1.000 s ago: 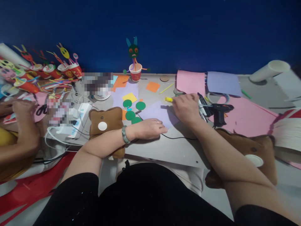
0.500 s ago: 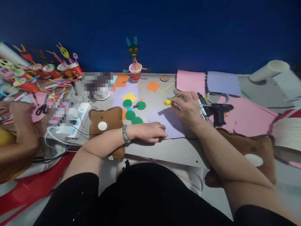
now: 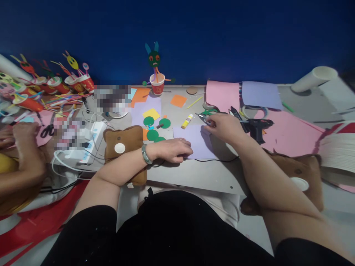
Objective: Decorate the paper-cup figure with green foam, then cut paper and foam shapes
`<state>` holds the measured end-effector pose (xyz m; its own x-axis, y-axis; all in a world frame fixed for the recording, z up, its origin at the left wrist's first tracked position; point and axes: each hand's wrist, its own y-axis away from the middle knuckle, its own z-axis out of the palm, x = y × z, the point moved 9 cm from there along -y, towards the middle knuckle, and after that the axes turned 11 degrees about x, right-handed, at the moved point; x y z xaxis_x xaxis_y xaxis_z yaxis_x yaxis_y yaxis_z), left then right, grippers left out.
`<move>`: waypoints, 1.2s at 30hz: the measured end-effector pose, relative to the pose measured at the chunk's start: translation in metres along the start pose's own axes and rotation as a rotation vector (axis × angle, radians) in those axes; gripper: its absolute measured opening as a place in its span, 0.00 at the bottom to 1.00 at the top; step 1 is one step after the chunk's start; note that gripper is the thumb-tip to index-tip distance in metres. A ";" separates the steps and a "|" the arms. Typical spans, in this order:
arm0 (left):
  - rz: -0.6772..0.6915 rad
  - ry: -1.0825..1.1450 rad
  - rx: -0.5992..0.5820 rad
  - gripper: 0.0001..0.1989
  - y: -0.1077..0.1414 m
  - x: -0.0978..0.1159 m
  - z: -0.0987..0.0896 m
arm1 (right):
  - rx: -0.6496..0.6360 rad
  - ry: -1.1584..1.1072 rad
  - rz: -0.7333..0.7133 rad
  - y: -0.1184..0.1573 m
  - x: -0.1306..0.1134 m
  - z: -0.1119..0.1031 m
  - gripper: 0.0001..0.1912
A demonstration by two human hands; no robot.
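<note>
My left hand [image 3: 173, 149] rests palm down, fingers loosely bent, on the left part of a lilac sheet [image 3: 198, 142]. Between the thumb and fingers of my right hand [image 3: 222, 127] is a pointed metal tool [image 3: 203, 117], its tip towards the left above the sheet's back right corner. A yellow glue stick [image 3: 187, 121] lies at the sheet's back edge. Green-handled scissors [image 3: 210, 108] are just behind the tool. Green paper circles [image 3: 148, 121], a yellow square [image 3: 151, 114] and an orange square [image 3: 178, 100] lie left of and behind the sheet.
A black glue gun [image 3: 257, 129] lies right of my right hand, near a tape roll. Brown cushions [image 3: 129, 135] are under both forearms. A red cup [image 3: 158, 85] with a green-headed figure stands at the back. At left are a power strip [image 3: 93, 142] and another person's arms.
The yellow glue stick has left my right hand and now lies on the table. My right hand has lowered slightly, with the metal tool still in it. The left hand's fingers are more bent.
</note>
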<state>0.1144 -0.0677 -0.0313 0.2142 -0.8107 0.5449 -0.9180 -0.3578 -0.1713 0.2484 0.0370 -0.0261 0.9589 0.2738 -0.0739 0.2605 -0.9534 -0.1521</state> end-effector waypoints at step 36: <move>-0.607 0.417 0.643 0.08 0.019 -0.082 -0.044 | 0.028 -1.075 -0.009 0.022 -0.047 0.015 0.15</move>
<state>0.0645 0.0120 -0.0436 0.3417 -0.2201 0.9137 -0.3068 -0.9451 -0.1129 0.2076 0.0048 -0.0405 0.3523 0.2615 -0.8986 0.2513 -0.9513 -0.1783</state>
